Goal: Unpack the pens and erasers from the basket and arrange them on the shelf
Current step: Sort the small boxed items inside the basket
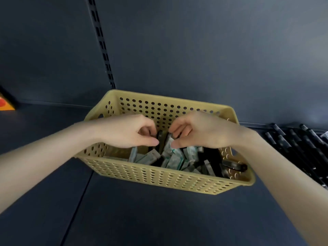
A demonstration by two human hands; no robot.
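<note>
Your basket (159, 172) sits on the shelf (159, 219) at mid-scene, its long sides running left to right and its far wall close to the back panel (195, 50). It is yellow and perforated all round. Inside lies a loose heap of erasers (174, 159): pale wrapped ones with green print, mixed with black ones, tumbled at all angles and piled mostly toward the middle and right. A dark, rounded item (234, 166) lies against the right end wall; blur keeps you from telling what it is.

Both your hands are over the basket's middle, above the heap and almost meeting. Your left hand (124, 132) has its fingers curled under, thumb and forefinger closed on a black eraser (160, 139) that stands upright. Your right hand (204, 130) is curled the same way, thumb and fingers pinching a white eraser (168, 142) just beside the black one. Both forearms reach in from the near corners.

On the shelf to the right of the basket, a row of black pens (298, 144) lies side by side, apart from it. At the far left edge there is a corner of an orange box (6, 103). A slotted upright (102, 41) runs up the back panel behind the basket's left corner.
</note>
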